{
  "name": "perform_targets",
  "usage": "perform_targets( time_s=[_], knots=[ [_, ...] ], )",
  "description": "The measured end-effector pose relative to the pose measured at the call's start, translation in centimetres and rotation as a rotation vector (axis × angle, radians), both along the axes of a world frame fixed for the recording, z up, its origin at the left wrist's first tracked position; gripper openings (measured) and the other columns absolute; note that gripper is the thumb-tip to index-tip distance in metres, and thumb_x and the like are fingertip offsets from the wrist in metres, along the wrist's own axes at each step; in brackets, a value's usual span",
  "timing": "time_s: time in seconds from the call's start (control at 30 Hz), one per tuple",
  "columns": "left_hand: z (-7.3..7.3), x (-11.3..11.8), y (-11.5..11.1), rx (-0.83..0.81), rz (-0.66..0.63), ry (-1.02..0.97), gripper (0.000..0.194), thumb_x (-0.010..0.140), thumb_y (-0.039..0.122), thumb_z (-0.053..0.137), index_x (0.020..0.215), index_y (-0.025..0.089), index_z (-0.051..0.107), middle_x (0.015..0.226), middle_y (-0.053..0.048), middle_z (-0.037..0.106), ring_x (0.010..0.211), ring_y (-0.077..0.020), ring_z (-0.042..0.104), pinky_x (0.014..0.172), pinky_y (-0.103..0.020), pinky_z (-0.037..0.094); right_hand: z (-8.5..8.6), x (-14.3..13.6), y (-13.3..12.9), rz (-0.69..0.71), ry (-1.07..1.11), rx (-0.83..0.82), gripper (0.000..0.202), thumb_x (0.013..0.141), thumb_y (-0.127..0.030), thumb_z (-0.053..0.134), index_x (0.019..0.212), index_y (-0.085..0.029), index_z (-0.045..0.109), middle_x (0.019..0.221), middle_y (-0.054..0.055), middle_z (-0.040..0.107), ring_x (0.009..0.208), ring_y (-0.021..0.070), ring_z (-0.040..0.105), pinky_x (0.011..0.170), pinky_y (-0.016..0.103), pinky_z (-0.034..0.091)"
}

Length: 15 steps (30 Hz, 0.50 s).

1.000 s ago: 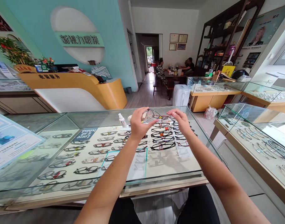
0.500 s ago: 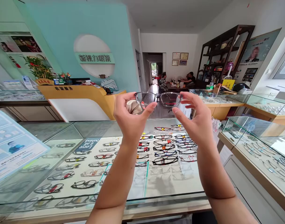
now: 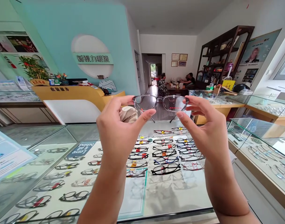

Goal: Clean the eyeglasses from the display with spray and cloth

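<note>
A pair of eyeglasses point(image 3: 160, 99) with clear lenses and a thin dark frame is held up level above the display case. My left hand point(image 3: 120, 124) pinches its left end between the fingers, and a crumpled beige cloth point(image 3: 128, 114) is tucked in the same palm. At the other end, my right hand point(image 3: 204, 124) grips the frame near the hinge, thumb below and fingers above. Red lettering shows on the right lens. Both temples point down and toward the middle. Under my hands, rows of eyeglass frames point(image 3: 165, 168) lie inside the glass case.
The glass display case point(image 3: 156, 199) spans the front. A second case point(image 3: 268, 155) stands at right, a printed board point(image 3: 11, 155) at left. Beyond are a yellow-and-white counter point(image 3: 74, 99), a dark shelf point(image 3: 224, 56) and people seated at a table point(image 3: 175, 90).
Both hands and the eyeglasses have come nearer to me and look larger, with the hands slightly farther apart. The view has shifted a little, and the grip stays the same.
</note>
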<state>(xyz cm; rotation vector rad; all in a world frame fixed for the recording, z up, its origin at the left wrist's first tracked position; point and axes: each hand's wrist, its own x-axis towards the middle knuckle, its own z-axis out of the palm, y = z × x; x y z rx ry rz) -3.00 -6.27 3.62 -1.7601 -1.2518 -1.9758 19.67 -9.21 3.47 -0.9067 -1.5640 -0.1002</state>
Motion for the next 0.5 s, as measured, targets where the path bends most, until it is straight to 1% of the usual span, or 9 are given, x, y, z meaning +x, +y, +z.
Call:
perform_targets(
  time_s=[0.1,0.2,0.27,0.37,0.5],
  knots=[
    [-0.1,-0.1,-0.3,-0.061,-0.023,0.027,0.055,0.077,0.06,0.096,0.117,0.025,0.083,0.1,-0.004,0.082,0.082,-0.0195,0.071,0.07,-0.036,0.056,-0.2,0.4,0.1,-0.028,0.008,0.006,0.043,0.1,-0.042,0.076,0.141,-0.031,0.075,0.127,0.009,0.081,0.109,0.0287,0.078,0.096,0.052,0.065],
    [-0.3,-0.1,-0.2,-0.057,-0.028,0.032,0.052,0.078,0.06,0.096,0.116,0.026,0.085,0.094,-0.003,0.082,0.074,-0.0173,0.069,0.066,-0.034,0.055,-0.4,0.7,0.1,-0.044,0.007,0.006,0.044,0.1,-0.04,0.076,0.143,-0.033,0.075,0.123,0.008,0.082,0.104,0.0288,0.079,0.093,0.053,0.065],
    [-0.4,0.0,0.1,-0.061,-0.039,0.033,0.051,0.08,0.058,0.095,0.118,0.026,0.085,0.096,-0.003,0.083,0.073,-0.0169,0.069,0.067,-0.034,0.055,-0.5,0.8,0.1,-0.071,0.006,0.002,0.044,0.099,-0.039,0.077,0.142,-0.033,0.076,0.119,0.008,0.082,0.101,0.0286,0.078,0.09,0.052,0.066],
    [-0.5,0.2,0.4,-0.062,-0.049,0.04,0.05,0.08,0.054,0.096,0.12,0.025,0.085,0.104,-0.005,0.084,0.081,-0.0194,0.073,0.071,-0.035,0.057,-0.5,0.7,0.1,-0.123,-0.008,0.006,0.043,0.098,-0.038,0.078,0.141,-0.032,0.077,0.114,0.008,0.083,0.099,0.0284,0.078,0.087,0.05,0.065],
    [-0.4,0.4,0.7,-0.055,-0.037,0.045,0.05,0.08,0.053,0.096,0.119,0.025,0.086,0.106,-0.005,0.085,0.087,-0.0219,0.075,0.072,-0.036,0.058,-0.4,0.5,0.2,-0.158,-0.041,0.03,0.043,0.099,-0.038,0.078,0.141,-0.031,0.077,0.11,0.008,0.083,0.096,0.0273,0.078,0.087,0.049,0.065]
  ],
)
